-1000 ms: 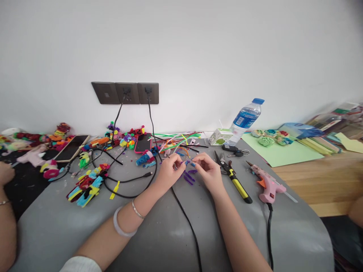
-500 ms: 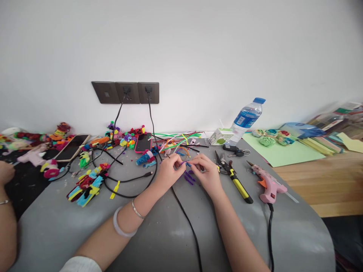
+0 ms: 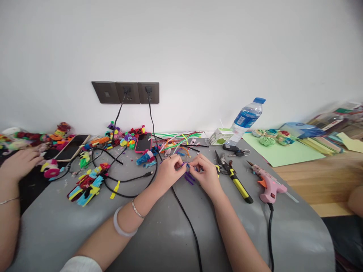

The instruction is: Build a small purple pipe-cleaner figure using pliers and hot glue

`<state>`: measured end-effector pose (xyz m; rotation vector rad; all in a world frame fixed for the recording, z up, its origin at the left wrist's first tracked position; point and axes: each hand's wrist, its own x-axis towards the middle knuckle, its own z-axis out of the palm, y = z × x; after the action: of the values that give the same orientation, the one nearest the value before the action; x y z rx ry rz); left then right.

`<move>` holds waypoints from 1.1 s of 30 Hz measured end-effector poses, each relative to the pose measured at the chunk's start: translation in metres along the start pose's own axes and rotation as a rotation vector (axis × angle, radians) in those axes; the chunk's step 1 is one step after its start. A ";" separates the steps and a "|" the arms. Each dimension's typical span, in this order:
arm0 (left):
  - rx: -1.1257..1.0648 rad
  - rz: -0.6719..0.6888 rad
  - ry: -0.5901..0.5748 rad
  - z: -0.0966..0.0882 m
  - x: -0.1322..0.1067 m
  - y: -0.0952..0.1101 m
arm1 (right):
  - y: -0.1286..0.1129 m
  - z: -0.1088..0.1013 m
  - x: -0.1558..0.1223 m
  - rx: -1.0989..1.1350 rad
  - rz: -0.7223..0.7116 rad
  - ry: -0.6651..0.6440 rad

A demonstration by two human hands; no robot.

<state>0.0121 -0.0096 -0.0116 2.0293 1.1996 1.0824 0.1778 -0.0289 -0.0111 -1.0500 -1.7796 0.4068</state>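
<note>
My left hand [image 3: 169, 170] and my right hand [image 3: 204, 173] meet over the middle of the table, each closed in a pinch. Between their fingertips is a short purple and blue pipe cleaner [image 3: 187, 165], mostly covered by the fingers. Just below it, several purple pipe cleaner pieces [image 3: 189, 178] lie on the grey tabletop. Black-and-yellow pliers [image 3: 235, 177] rest to the right of my right hand. Beyond my hands is a spread of long coloured pipe cleaners [image 3: 181, 138].
A pink glue gun [image 3: 270, 187] with a black cord lies at the right. A water bottle [image 3: 246, 120] and a small carton [image 3: 221, 136] stand by the wall. Black cables [image 3: 185, 215] cross the table. Pipe cleaner figures [image 3: 87, 185] and another person's hand [image 3: 21, 164] are at left.
My hands stay nearly in place, with only a slight shift of the right fingers on the pipe cleaner. The other person's hand at left has reached forward over the figures.
</note>
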 end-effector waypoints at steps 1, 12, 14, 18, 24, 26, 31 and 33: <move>0.001 -0.001 0.000 0.000 0.000 0.000 | 0.000 0.000 0.000 0.002 0.000 0.001; -0.077 0.011 0.032 0.000 0.001 0.002 | -0.001 0.000 0.000 0.053 0.058 0.105; -0.136 -0.006 0.031 0.000 0.002 0.001 | 0.000 -0.001 -0.001 0.066 0.103 0.134; -0.236 -0.046 0.035 0.001 0.004 -0.003 | 0.005 -0.001 -0.003 0.104 0.209 0.208; -0.329 -0.052 0.064 -0.001 0.006 -0.005 | 0.011 0.000 -0.002 0.198 0.309 0.167; -0.363 -0.048 0.065 -0.001 0.005 -0.005 | 0.013 0.001 -0.002 0.224 0.321 0.113; -0.401 -0.019 0.062 -0.003 0.005 -0.004 | 0.014 0.001 -0.003 0.294 0.312 0.025; -0.405 -0.009 0.062 -0.003 0.005 -0.003 | 0.013 0.000 -0.003 0.323 0.313 0.026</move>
<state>0.0098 -0.0035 -0.0105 1.6882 0.9264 1.2748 0.1844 -0.0240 -0.0210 -1.0933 -1.4655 0.8387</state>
